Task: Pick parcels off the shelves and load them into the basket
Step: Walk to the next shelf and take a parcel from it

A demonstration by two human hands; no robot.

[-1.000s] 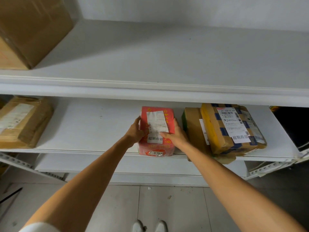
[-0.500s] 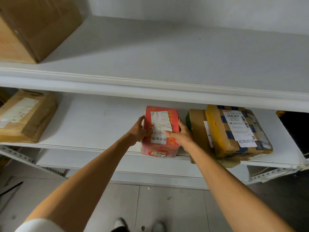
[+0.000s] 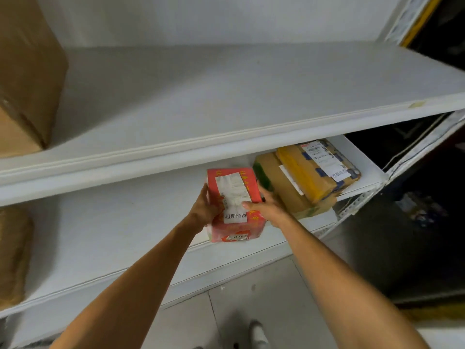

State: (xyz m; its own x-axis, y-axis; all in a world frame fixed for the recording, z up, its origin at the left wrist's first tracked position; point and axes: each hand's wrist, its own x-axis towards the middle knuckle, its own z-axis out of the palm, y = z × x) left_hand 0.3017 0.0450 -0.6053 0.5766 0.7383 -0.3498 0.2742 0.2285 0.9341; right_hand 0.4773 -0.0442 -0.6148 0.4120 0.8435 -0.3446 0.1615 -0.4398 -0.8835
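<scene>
A red parcel with a white label is at the front edge of the middle shelf, its near end lifted past the edge. My left hand grips its left side. My right hand grips its right side, thumb across the label. To the right on the same shelf lie a brown parcel with a green end and, on top of it, a yellow-and-blue taped parcel. No basket is in view.
A large cardboard box stands at the left of the upper shelf. Another brown parcel lies at the left end of the middle shelf. Grey floor tiles and my shoe are below. The dark space to the right is blurred.
The red parcel has been drawn toward me and its near end now overhangs the shelf's front edge. The view has swung and tilted to the right. Both hands keep their hold.
</scene>
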